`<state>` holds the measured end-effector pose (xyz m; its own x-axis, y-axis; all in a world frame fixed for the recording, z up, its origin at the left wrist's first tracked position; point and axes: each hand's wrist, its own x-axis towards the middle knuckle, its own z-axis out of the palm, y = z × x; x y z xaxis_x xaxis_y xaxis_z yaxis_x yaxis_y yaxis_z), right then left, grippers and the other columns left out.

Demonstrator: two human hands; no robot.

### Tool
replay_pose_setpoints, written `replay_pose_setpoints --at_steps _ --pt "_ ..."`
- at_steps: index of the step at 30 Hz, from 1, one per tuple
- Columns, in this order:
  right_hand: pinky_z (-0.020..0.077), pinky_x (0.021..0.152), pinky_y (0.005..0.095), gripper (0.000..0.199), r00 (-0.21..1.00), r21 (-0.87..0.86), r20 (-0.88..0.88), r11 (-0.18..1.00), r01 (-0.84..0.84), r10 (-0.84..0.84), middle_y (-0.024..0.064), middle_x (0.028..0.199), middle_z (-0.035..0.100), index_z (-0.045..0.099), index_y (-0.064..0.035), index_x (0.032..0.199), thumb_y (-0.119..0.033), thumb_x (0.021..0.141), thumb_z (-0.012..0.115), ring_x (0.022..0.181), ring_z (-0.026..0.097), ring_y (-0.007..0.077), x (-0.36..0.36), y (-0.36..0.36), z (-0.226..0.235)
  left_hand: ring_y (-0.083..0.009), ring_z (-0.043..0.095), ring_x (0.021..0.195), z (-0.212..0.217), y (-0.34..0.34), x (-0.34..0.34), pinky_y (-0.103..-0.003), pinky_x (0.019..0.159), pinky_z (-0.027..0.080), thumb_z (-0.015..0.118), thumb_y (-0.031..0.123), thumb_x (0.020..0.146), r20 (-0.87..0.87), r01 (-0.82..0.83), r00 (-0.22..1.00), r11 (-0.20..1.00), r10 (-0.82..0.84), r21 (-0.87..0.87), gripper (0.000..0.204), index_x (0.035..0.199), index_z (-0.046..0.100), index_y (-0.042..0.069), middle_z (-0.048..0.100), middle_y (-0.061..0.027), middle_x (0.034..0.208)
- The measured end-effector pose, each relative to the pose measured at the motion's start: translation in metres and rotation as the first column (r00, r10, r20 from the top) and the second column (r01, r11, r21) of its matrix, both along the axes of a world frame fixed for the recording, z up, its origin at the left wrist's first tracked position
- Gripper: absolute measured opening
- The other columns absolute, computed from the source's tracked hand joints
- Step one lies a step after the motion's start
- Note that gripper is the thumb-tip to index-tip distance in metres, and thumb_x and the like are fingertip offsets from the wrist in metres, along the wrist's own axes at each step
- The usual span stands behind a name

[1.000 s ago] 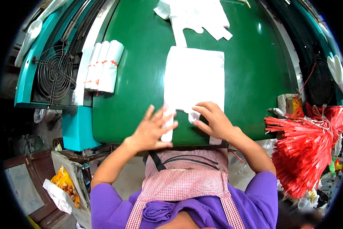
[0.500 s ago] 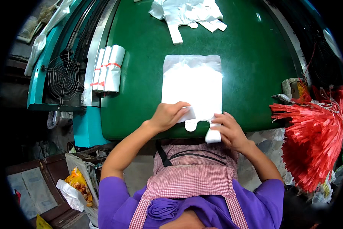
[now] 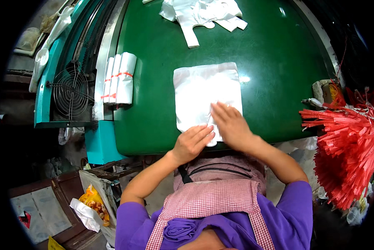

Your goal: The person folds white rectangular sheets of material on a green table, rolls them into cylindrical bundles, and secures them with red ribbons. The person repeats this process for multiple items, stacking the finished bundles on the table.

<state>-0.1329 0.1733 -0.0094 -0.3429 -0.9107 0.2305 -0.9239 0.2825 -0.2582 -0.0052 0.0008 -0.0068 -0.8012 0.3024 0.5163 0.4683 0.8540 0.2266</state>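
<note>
A flat white plastic vest bag, or a thin stack of them, (image 3: 201, 89) lies near the front edge of the green tabletop. Its handle end points toward me, and the handles are folded up over the body. My left hand (image 3: 193, 143) rests with fingers stretched over the near left corner. On the right part of the bag, my right hand (image 3: 232, 127) lies flat, fingers pressing the folded handle. A small rounded tab (image 3: 212, 143) sticks out between my hands at the near edge. What lies under my palms is hidden.
Loose white bags (image 3: 201, 16) lie in a heap farther back on the green table (image 3: 278, 75). Rolled white bundles with red ties (image 3: 122, 79) sit at its left edge. Red plastic strips (image 3: 345, 150) hang at the right. A wire fan guard (image 3: 71, 89) stands left.
Both handles have been folded up onto the bag. My right hand has moved left and farther up the bag; my left hand has come nearer to me. The view has shifted slightly.
</note>
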Motion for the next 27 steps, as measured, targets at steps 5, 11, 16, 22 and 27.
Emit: replay_pose_setpoints --at_steps 5,11,16,22,27 --pt "0.0351 0.107 0.0478 0.052 0.956 -0.212 0.290 0.971 0.107 -0.042 0.0228 0.140 0.045 0.047 -0.0007 0.133 -0.026 0.090 0.061 0.130 0.042 0.0396 -0.031 -0.011 0.035 -0.0337 0.064 0.080 0.022 -0.024 -0.064 -0.040 0.068 0.051 0.066 0.010 0.080 0.638 -0.322 0.766 0.905 0.076 0.278 0.018 0.098 0.066 0.007 0.066 -0.0136 0.091" --pt "0.0313 0.109 0.0488 0.065 0.993 -0.075 0.063 0.992 0.103 -0.098 0.0232 0.141 0.042 0.045 0.0036 0.133 -0.031 0.083 0.068 0.134 0.037 0.0385 -0.018 -0.013 0.006 -0.0296 0.063 0.090 0.023 -0.029 -0.066 -0.042 0.076 0.051 0.071 0.018 0.079 0.098 -0.139 0.986 0.989 0.133 0.049 0.031 0.108 0.065 0.007 0.062 -0.0123 0.110" --pt "0.0340 0.108 0.0479 0.052 0.961 -0.373 0.271 0.927 0.045 0.063 0.0222 0.137 0.045 0.052 0.0020 0.126 -0.013 0.079 0.070 0.131 0.041 0.0386 0.008 0.005 0.021 -0.0290 0.059 0.096 0.028 -0.013 -0.048 -0.042 0.086 0.048 0.070 0.011 0.070 0.181 -0.164 0.964 0.972 0.194 -0.168 0.046 0.114 0.060 0.004 0.058 -0.0096 0.105" --pt "0.0474 0.099 0.0357 0.051 -0.327 -0.030 0.918 0.860 0.510 0.226 0.0182 0.136 0.050 0.038 0.0056 0.137 -0.025 0.099 0.054 0.126 0.051 0.0275 0.036 0.028 0.008 -0.0327 0.058 0.089 0.021 -0.030 -0.080 -0.042 0.071 0.051 0.068 0.002 0.069 0.347 -0.185 0.922 0.983 0.173 0.000 0.032 0.099 0.059 0.005 0.058 -0.0106 0.096" --pt "0.0496 0.098 0.0370 0.045 -0.419 -0.124 0.740 0.719 0.684 0.526 0.0123 0.124 0.057 0.040 0.0013 0.136 -0.011 0.095 0.055 0.114 0.058 0.0221 -0.022 0.014 0.006 -0.0377 0.043 0.130 0.030 -0.038 -0.037 -0.053 0.105 0.037 0.061 -0.005 0.071 0.449 0.174 0.863 0.971 -0.231 0.165 0.031 0.101 0.061 0.003 0.050 -0.0122 0.138"
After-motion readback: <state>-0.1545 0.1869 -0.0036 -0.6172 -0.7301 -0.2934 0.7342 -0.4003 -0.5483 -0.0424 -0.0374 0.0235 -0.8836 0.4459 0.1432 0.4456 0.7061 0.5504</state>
